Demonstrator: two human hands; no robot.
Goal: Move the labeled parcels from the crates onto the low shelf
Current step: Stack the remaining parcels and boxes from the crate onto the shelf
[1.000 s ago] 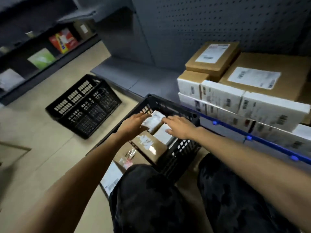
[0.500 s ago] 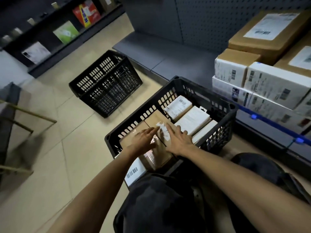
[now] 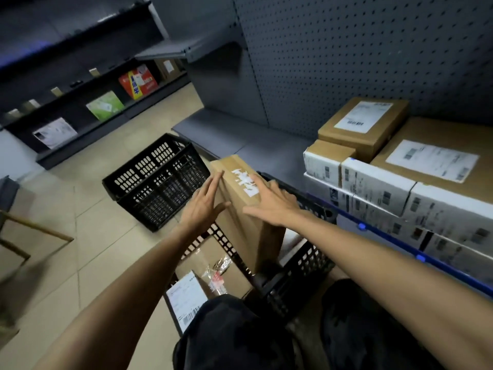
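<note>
A person's left hand (image 3: 204,206) and right hand (image 3: 269,206), fingers spread flat, press either side of a brown labeled parcel (image 3: 245,209) held tilted above the near black crate (image 3: 298,273) — mid-lift, it seems — next needing a swing rightward onto the low shelf (image 3: 266,153) beside the stacked boxes (image 3: 378,182).

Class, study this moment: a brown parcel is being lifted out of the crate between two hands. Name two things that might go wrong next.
1. The brown parcel is pressed between the flat left hand and right hand, fingers not wrapped round it; it may slip back into the crate.
2. The low shelf is bare only left of the stacked boxes; swung too far right, the parcel might knock them.
</note>
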